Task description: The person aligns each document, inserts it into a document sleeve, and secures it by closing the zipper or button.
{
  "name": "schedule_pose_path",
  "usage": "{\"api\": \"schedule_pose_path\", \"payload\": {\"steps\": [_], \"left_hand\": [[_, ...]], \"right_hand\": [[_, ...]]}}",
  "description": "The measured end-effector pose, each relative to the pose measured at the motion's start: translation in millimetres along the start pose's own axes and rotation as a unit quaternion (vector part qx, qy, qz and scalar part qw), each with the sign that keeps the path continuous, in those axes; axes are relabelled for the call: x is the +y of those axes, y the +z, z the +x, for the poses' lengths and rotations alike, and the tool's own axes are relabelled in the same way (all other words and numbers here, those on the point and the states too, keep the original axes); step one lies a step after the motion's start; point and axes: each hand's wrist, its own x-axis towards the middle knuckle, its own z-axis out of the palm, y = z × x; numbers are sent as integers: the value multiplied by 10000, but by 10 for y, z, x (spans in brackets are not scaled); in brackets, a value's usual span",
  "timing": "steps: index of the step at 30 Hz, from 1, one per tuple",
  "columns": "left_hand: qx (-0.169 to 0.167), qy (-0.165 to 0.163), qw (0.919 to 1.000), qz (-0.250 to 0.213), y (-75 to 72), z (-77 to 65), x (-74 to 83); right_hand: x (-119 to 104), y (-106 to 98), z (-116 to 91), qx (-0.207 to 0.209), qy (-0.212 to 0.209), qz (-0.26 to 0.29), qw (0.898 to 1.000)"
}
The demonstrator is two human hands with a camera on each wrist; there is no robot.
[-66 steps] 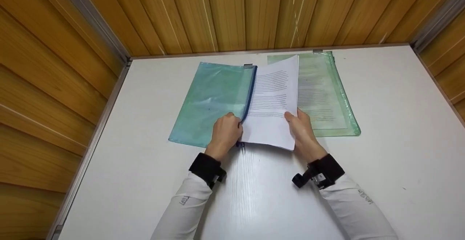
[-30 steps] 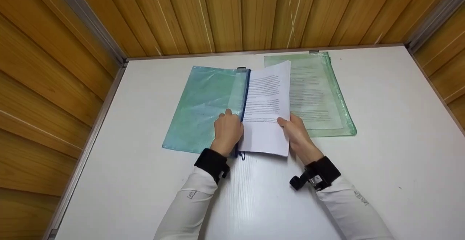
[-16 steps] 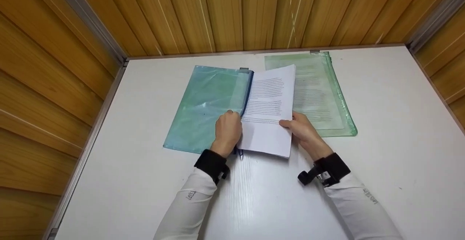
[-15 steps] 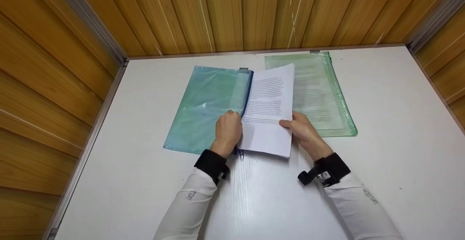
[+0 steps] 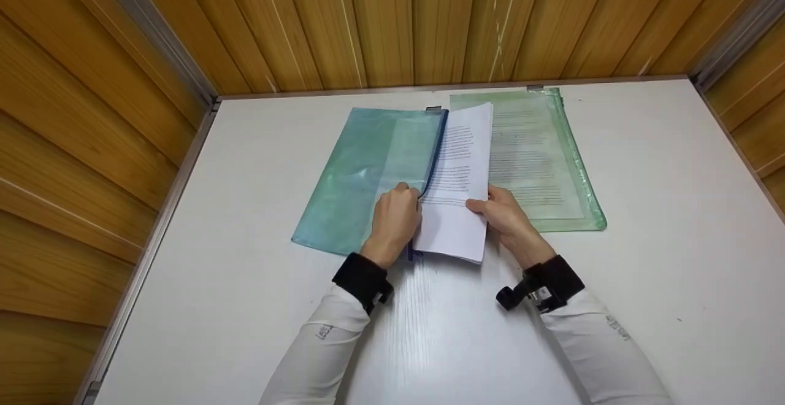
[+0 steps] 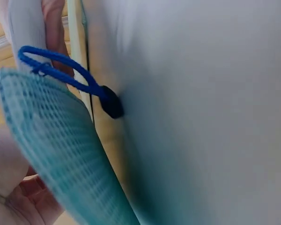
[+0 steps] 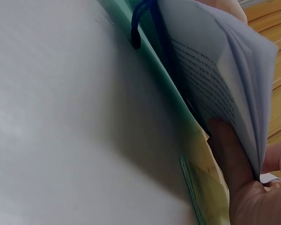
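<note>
A teal mesh zipper file bag [image 5: 356,178] with a dark blue zipper edge lies left of centre. My left hand [image 5: 395,218] grips its opening edge near the front corner. A stack of printed paper [image 5: 454,227] sits partly inside the bag, its right part sticking out. My right hand [image 5: 506,216] pinches the stack's right edge, thumb on top, fingers beneath. In the left wrist view, a blue cord zipper pull [image 6: 61,61] hangs at the bag's corner. The right wrist view shows several sheets fanned slightly at the stack's edge [image 7: 248,84].
A green zipper file bag [image 5: 576,178] with printed sheets inside lies at the back right, partly behind the paper stack and right hand. The white table [image 5: 214,258] ends at wood-panelled walls [image 5: 429,24] at the back and sides.
The teal bag has slid right over the paper with my left hand, so a narrower strip of print shows. My right hand keeps its pinch on the stack, shifted slightly left.
</note>
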Motion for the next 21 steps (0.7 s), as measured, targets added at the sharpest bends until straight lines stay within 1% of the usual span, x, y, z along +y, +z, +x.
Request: {"api": "schedule_pose_path", "payload": {"steps": [5,9,15,21], "left_hand": [[-62,-16,9997,-216,-10,15,52],[-60,-107,9993,-354,-5,21,55],[-4,-214,9988,-450,14,24,42],[39,-246,9989,-398,12,30,50]], "right_hand": [[-9,94,15,117,29,-17,9999],[-24,100,42,121,157,62,9998],[-66,-35,60,-45,394,449,9982],[-90,-226,34,-13,507,321,9982]]}}
